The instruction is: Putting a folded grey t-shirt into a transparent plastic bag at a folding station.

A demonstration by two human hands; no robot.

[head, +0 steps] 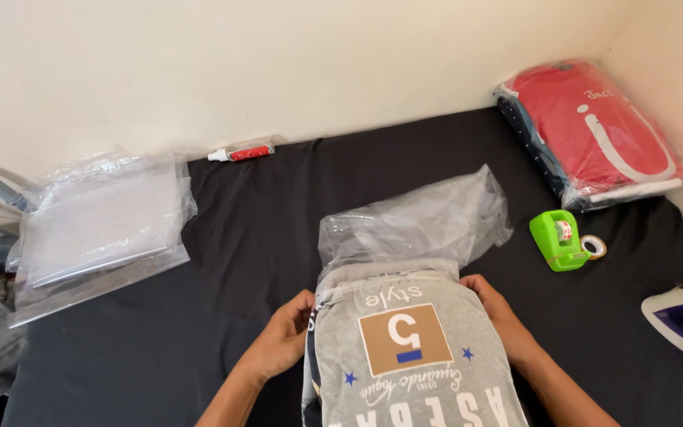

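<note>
- We have the folded grey shirt (405, 348) between our two hands, partway inside a clear bag (416, 221); the bag's mouth end sits loose and crumpled just beyond our fingertips.
- Our left hand (282, 340) is closed on the shirt's left edge, fingers curled around the fabric and plastic together.
- Our right hand (499, 312) grips the right edge the same way, thumb on top.
- By our judgement the shirt is in the bag but not seated to the end, and the open flap is neither folded nor taped.
- Just beyond and right of the right hand stands a green tape dispenser (559, 239), untouched, with a small tape roll (594, 247) touching it.
- Farther past that hand, in the corner, lie bagged clothes (594, 130), red on top, looking finished.
- Well off from the left hand, a stack of empty bags (100, 225) waits.
- All rests on a black worktop (254, 237).
</note>
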